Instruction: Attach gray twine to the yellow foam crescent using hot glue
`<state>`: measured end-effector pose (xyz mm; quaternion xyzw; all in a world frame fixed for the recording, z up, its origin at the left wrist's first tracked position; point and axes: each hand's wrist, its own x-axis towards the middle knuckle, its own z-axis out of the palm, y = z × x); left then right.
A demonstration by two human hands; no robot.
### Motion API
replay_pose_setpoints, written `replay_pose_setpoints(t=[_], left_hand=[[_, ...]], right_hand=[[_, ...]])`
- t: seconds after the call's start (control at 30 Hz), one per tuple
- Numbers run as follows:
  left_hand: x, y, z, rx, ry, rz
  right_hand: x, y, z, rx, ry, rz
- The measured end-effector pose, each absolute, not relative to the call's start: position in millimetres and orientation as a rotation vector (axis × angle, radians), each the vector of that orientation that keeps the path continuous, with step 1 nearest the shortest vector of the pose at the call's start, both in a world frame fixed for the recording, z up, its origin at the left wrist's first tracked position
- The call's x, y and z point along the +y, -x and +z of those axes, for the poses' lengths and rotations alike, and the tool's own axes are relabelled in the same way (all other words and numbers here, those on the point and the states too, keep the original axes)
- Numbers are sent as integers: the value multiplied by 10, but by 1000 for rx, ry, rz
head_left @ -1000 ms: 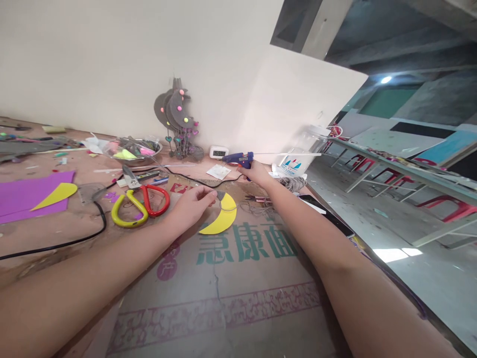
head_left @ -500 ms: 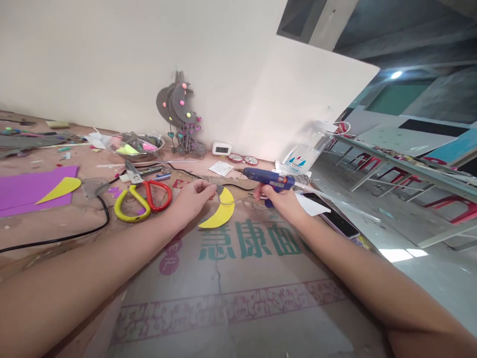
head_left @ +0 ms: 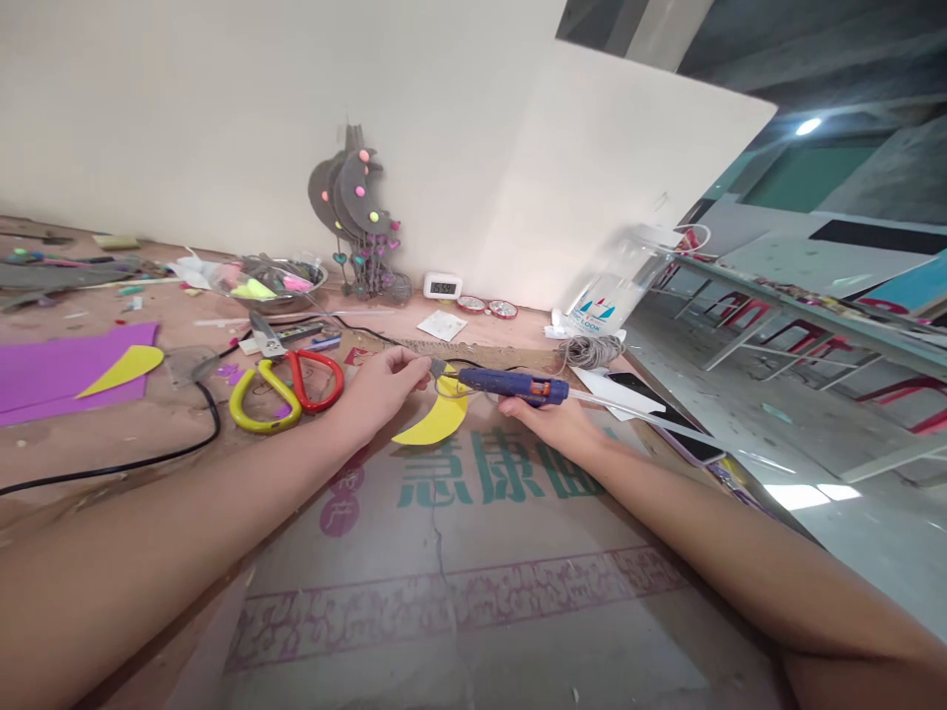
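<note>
My right hand [head_left: 547, 419] is wrapped round a blue glue gun [head_left: 510, 385], a clear glue stick [head_left: 636, 409] trailing out of its back. The nozzle points left, close to the fingertips of my left hand [head_left: 392, 385]. Those fingers pinch a small grey piece [head_left: 438, 369] with a thin grey cord hanging from it. Just below lies a yellow crescent cutout [head_left: 433, 422] on the printed cardboard [head_left: 355, 602]; whether the grey piece touches it I cannot tell. Scissors [head_left: 322, 380] with one yellow and one red handle lie left of my left hand.
Purple sheets [head_left: 44, 375] with a yellow cutout [head_left: 125, 370] lie at the left. Behind stand a bowl [head_left: 273, 296], a grey crescent hanging ornament [head_left: 355, 202] and a small clock [head_left: 442, 286]. Grey cord [head_left: 592, 350], a phone [head_left: 688, 434] and a plastic jar [head_left: 611, 286] are at the right.
My right hand has brought the glue gun left and down, so its nozzle now reaches the grey piece in my left fingers. The ball of grey cord behind has come into fuller view.
</note>
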<state>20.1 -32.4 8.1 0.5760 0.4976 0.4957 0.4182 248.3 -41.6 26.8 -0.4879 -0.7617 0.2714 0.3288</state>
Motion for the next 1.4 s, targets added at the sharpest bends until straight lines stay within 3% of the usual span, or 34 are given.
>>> replay_pose_setpoints(t=[1.4], left_hand=[[-337, -210, 97, 1302, -1509, 1199]], right_hand=[[-397, -2448, 265, -2029, 1350, 745]])
